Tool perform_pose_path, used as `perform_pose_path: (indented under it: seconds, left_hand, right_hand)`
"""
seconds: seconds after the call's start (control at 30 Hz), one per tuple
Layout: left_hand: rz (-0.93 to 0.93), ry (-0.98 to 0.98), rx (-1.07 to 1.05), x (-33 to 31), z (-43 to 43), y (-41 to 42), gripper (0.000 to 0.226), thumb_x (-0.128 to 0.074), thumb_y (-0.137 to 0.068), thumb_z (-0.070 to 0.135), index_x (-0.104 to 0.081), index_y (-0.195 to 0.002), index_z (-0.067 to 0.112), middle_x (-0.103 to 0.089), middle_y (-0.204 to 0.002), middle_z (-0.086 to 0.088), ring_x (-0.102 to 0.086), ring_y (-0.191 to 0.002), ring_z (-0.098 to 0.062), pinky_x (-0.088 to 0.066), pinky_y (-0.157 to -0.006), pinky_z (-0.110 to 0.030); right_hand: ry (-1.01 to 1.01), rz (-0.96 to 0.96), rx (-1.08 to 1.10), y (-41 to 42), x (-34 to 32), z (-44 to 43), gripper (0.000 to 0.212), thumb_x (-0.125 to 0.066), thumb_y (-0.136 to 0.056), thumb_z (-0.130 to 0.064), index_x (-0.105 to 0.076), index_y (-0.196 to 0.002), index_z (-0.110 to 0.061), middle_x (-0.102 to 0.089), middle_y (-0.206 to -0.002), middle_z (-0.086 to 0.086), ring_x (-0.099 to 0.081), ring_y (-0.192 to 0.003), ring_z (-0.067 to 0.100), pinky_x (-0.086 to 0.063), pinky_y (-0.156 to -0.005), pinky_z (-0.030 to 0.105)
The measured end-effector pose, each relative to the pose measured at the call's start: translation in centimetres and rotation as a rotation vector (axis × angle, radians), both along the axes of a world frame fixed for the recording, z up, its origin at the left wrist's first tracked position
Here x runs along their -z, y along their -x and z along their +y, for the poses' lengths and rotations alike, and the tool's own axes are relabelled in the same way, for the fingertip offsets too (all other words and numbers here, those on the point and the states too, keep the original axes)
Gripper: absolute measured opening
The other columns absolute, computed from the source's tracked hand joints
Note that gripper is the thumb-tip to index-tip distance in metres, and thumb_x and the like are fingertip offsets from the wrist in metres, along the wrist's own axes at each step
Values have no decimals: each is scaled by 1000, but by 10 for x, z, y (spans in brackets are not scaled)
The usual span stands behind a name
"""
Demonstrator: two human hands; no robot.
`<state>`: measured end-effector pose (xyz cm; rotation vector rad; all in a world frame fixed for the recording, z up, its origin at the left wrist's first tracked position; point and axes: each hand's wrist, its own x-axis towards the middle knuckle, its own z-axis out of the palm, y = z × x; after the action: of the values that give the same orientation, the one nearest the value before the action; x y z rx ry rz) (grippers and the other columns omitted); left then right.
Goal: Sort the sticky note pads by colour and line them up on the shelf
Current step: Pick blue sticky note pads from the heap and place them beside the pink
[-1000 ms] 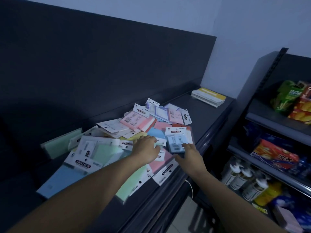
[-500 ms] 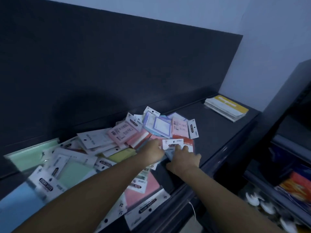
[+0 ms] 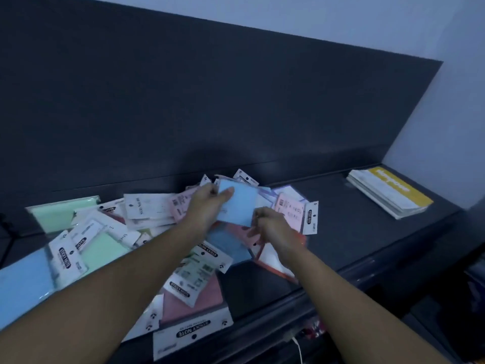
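Note:
A loose heap of packaged sticky note pads (image 3: 99,245) in green, blue, pink and white covers the dark shelf top (image 3: 354,232). My left hand (image 3: 207,206) grips a small blue pad (image 3: 240,206) by its left edge, thumb on top, lifted above the heap. My right hand (image 3: 275,229) is just below and to the right of it, fingers curled at the pad's lower right corner; whether they pinch the pad is blurred. A large pink pad (image 3: 194,303) and a large blue pad (image 3: 23,282) lie near the front edge.
A stack of yellow-and-white booklets (image 3: 388,193) lies at the shelf's far right. A dark back panel (image 3: 210,101) rises behind the heap. The shelf's front rail (image 3: 328,292) runs diagonally; a white cable (image 3: 299,348) hangs below it.
My left hand has lifted the small blue pad out of the heap. My right hand has come up off the pads toward the blue pad's corner. The view has swung left.

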<state>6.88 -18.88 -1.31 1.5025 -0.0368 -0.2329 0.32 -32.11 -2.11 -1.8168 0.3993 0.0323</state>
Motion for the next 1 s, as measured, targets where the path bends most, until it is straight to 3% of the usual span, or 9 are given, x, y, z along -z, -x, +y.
perform_pose_path:
  seconds: [0.13,0.23,0.3,0.4,0.53,0.63,0.8,0.9,1.0]
  left_hand:
    - [-136,1,-264,-5,39,-2,8,-54,-94,19,-51,-88,14,-59,-79,1,-56,-66,-11,-47,-47,-19]
    - [-128,-12,-350,-3,66,3,12,-51,-95,17,-52,-84,20,-60,-78,2,-57,-63,-10,-47,-45,-18]
    - [-79,-8,-342,-1,79,8,13,-51,-95,18,-52,-83,22,-64,-82,-3,-62,-68,-17,-55,-59,-30]
    - [-42,-30,-323,1,95,19,10,-53,-94,20,-54,-85,22,-67,-95,-12,-64,-81,-28,-52,-77,-43]
    - [-15,1,-325,4,110,34,8,-54,-94,16,-54,-86,17,-66,-83,-7,-62,-64,-17,-49,-49,-22]
    - [-7,-14,-336,7,123,47,7,-53,-94,14,-55,-88,17,-63,-76,-2,-57,-60,-14,-43,-38,-13]
    - [-12,-56,-338,12,149,62,8,-53,-94,15,-55,-87,20,-61,-77,0,-55,-61,-12,-43,-41,-13]
    - [-8,-62,-337,16,159,71,7,-53,-94,16,-55,-89,19,-62,-79,0,-56,-64,-12,-43,-44,-14]
    - [-1,-58,-330,17,161,81,11,-52,-94,16,-54,-85,21,-61,-77,1,-55,-63,-12,-42,-45,-17]
  right_hand:
    - [810,124,-316,1,30,10,23,-51,-86,-17,-64,-96,0,-63,-105,16,-58,-95,26,-38,-68,26]
    - [1178,173,-334,1,41,30,46,-47,-91,-44,-56,-115,-6,-52,-118,12,-47,-111,28,-37,-83,33]
    - [1264,255,-327,-1,49,39,60,-39,-92,-55,-49,-128,-8,-43,-127,12,-39,-118,28,-34,-94,36]
    - [1136,330,-249,-6,54,43,72,-38,-88,-64,-45,-132,-9,-37,-130,12,-33,-122,29,-31,-97,38]
    - [731,329,19,-14,50,50,76,-54,-81,-62,-43,-134,-8,-36,-133,13,-35,-124,31,-32,-101,39]
    - [547,301,260,-16,49,50,58,-62,-81,-43,-53,-123,-4,-50,-127,16,-47,-116,32,-40,-97,38]
    - [-299,78,492,-20,31,58,26,-63,-84,-7,-58,-109,0,-61,-95,12,-60,-82,28,-55,-76,35]
    - [-210,-21,507,-9,20,66,6,-59,-84,-8,-55,-83,-4,-54,-71,9,-53,-57,22,-44,-40,20]
    - [-167,-165,517,10,16,67,16,-56,-86,-14,-45,-75,-11,-50,-70,4,-51,-60,20,-41,-50,27]
